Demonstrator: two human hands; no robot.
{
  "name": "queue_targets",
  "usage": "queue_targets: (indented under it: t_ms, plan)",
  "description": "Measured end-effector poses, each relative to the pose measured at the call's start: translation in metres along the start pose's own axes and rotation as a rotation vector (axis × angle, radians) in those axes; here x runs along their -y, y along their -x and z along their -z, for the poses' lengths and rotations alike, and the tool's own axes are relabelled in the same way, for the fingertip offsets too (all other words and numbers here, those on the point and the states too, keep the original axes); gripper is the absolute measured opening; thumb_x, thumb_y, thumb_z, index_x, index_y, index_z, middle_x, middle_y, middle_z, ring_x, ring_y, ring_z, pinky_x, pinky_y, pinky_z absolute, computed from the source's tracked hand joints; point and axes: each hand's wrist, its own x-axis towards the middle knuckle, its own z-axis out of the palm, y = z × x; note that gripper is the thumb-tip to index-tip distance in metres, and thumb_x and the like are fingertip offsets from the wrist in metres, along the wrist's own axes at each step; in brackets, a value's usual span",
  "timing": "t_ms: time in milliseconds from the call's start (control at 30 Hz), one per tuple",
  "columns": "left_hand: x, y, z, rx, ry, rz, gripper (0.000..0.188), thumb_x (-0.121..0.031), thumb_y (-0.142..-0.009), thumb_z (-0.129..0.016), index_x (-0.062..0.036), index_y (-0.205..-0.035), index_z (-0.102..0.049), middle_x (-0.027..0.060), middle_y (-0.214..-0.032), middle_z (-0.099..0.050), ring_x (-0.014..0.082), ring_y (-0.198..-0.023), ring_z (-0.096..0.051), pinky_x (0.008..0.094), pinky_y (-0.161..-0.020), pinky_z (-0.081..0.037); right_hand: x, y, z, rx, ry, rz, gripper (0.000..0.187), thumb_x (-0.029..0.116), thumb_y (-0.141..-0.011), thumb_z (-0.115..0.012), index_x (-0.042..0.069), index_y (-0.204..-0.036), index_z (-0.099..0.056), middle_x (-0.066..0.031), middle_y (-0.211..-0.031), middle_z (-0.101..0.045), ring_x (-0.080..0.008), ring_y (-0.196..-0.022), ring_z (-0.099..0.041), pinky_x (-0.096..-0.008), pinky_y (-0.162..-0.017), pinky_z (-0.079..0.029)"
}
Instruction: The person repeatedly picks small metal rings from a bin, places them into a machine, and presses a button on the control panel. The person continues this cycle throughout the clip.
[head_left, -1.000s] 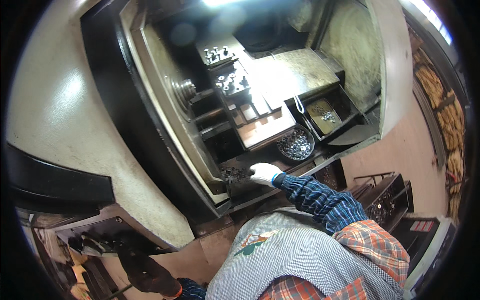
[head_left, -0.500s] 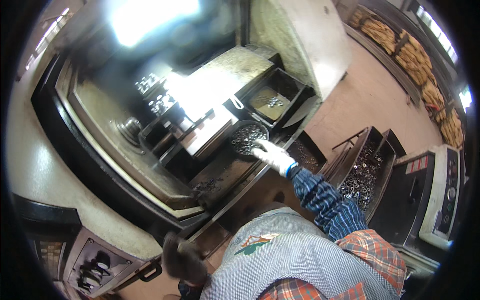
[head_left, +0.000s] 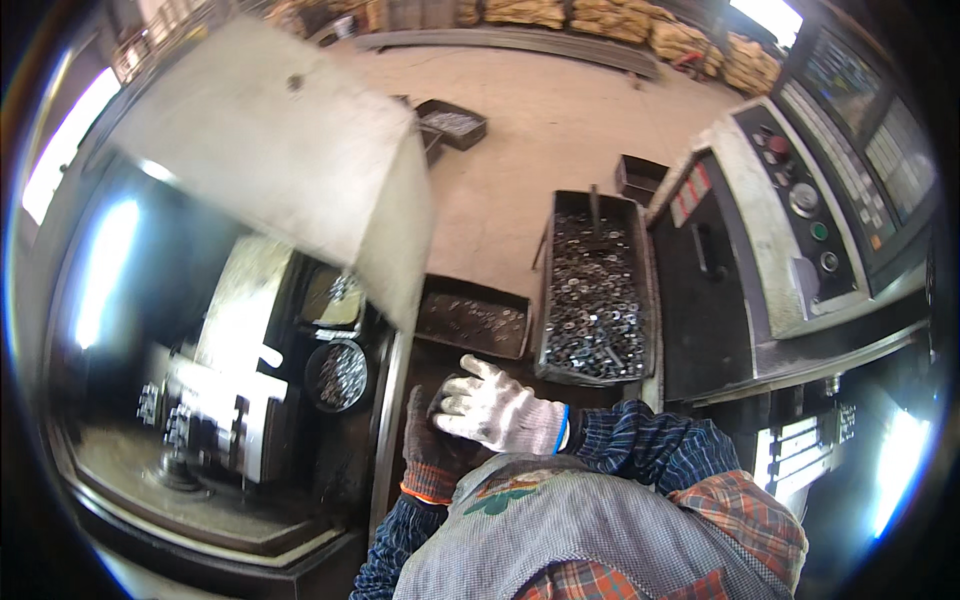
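In front of my body, my two gloved hands meet. My right hand [head_left: 505, 410], in a white knit glove with a blue cuff edge, has its fingers stretched and apart, the tips over the dark glove. My left hand [head_left: 425, 445], in a dark grey-brown glove with an orange cuff edge, has a digit stretched upward; its palm is partly covered by the right hand. I see nothing held in either hand. Nearest ahead are a long black bin [head_left: 540, 290] full of metal nuts and a shallow dark tray [head_left: 450, 286] with a few small metal pieces.
At left stands an open machine [head_left: 240, 555] with a round bowl [head_left: 317, 378] of metal parts inside. Its pale housing [head_left: 300, 150] juts out beside the bins. A control panel [head_left: 800, 200] with knobs and buttons is at right. Farther off lie another tray [head_left: 478, 139] and stacked yellow sacks [head_left: 610, 18].
My view has swung right, away from the machine's interior. The right hand has left the bowl of metal parts and come to the left hand, which has risen in front of my body.
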Motion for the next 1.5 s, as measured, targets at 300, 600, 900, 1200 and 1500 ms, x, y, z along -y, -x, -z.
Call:
queue_targets:
  t_ms: [300, 600, 900, 1200, 1500]
  plan:
    - [0.110, -0.122, -0.098, 0.060, -0.180, 0.445, 0.044, -0.044, -0.102, -0.045, -0.0065, -0.115, -0.063, 0.0090, -0.107, -0.069, 0.0235, -0.094, -0.068, 0.0370, -0.078, -0.058, -0.066, 0.162, 0.032, -0.874, -0.106, -0.445, 0.024, 0.017, -0.080, -0.078, 0.011, -0.096, -0.062, 0.0003, -0.096, -0.073, -0.0179, -0.080, -0.070, -0.0321, -0.072, -0.055]
    - [0.235, -0.184, -0.239, 0.497, -0.878, 0.246, 0.030, -0.018, -0.098, -0.060, -0.0043, -0.125, -0.063, -0.0076, -0.066, -0.052, 0.0040, -0.049, -0.043, 0.0198, -0.044, -0.033, 0.041, 0.392, 0.096, -1.419, -0.461, -1.194, 0.035, 0.013, -0.084, -0.079, 0.002, -0.111, -0.060, -0.0107, -0.108, -0.066, -0.0183, -0.100, -0.064, -0.0323, -0.084, -0.052]
    - [0.310, -0.197, -0.371, 1.069, -1.411, -0.551, 0.049, 0.001, -0.096, -0.050, -0.0037, -0.145, -0.047, 0.0006, -0.098, -0.063, 0.0061, -0.072, -0.046, 0.0193, -0.065, -0.040, 0.075, 0.567, 0.021, -2.084, -0.259, -1.671, 0.043, 0.014, -0.095, -0.060, -0.001, -0.135, -0.053, -0.0134, -0.120, -0.062, -0.0184, -0.103, -0.064, -0.0306, -0.091, -0.053]
    - [0.329, -0.211, -0.336, 0.898, -1.474, -0.686, 0.049, -0.001, -0.096, -0.049, -0.0015, -0.145, -0.046, 0.0103, -0.124, -0.066, 0.0151, -0.095, -0.063, 0.0261, -0.085, -0.050, 0.021, 0.669, -0.024, -2.422, -0.135, -1.630, 0.040, 0.024, -0.098, -0.062, 0.003, -0.131, -0.055, -0.0050, -0.102, -0.063, -0.0106, -0.075, -0.061, -0.0277, -0.066, -0.058]
    - [0.317, -0.209, -0.345, 1.006, -1.495, -0.550, 0.046, -0.004, -0.096, -0.052, 0.0006, -0.142, -0.048, 0.0128, -0.131, -0.062, 0.0183, -0.108, -0.062, 0.0300, -0.093, -0.049, -0.051, 0.716, -0.033, -2.422, 0.440, -1.898, 0.042, 0.033, -0.100, -0.056, 0.002, -0.129, -0.055, -0.0158, -0.125, -0.062, -0.0242, -0.116, -0.058, -0.0345, -0.102, -0.043]
